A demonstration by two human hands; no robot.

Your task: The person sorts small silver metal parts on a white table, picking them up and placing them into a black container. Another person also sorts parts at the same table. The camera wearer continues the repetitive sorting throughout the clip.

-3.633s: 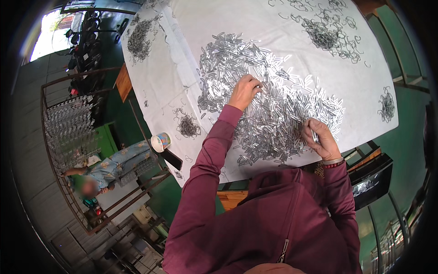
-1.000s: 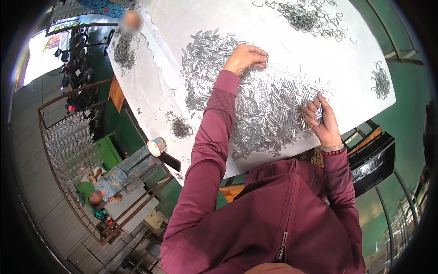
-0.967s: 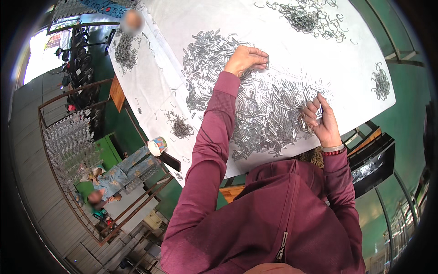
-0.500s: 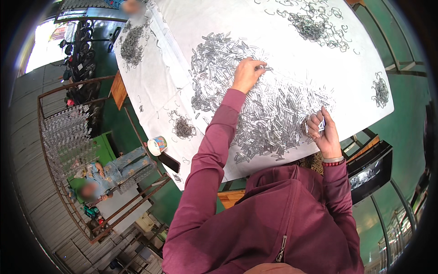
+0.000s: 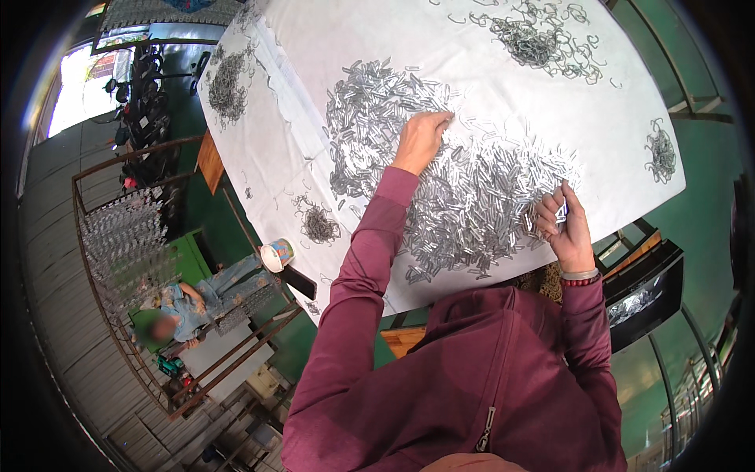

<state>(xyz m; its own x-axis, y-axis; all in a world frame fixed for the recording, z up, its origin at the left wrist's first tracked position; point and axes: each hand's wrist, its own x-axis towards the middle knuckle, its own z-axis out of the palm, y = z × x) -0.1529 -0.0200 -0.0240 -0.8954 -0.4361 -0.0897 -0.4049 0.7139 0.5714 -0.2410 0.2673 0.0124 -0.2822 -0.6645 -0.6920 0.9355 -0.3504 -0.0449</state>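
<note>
A broad heap of short, narrow silver metal pieces is spread over a white-covered table. Over the heap's upper part, my left hand reaches with thumb and fingers pinched together at the pile's edge. Whatever lies between those fingertips is too small to make out. On the heap's near right side, my right hand is curled, palm turned inward, around some of the metal pieces; a bright bit shows between fingers and palm.
Bent wire hooks lie piled at the far right, with smaller piles at the right edge, far left and near left. A paper cup and a dark phone stand by the left edge. A person sits beyond the table, left.
My left hand has shifted slightly left and down; the metal piece that showed at its fingertips no longer shows. My right hand stays curled. A person's hand at the far left corner has gone.
</note>
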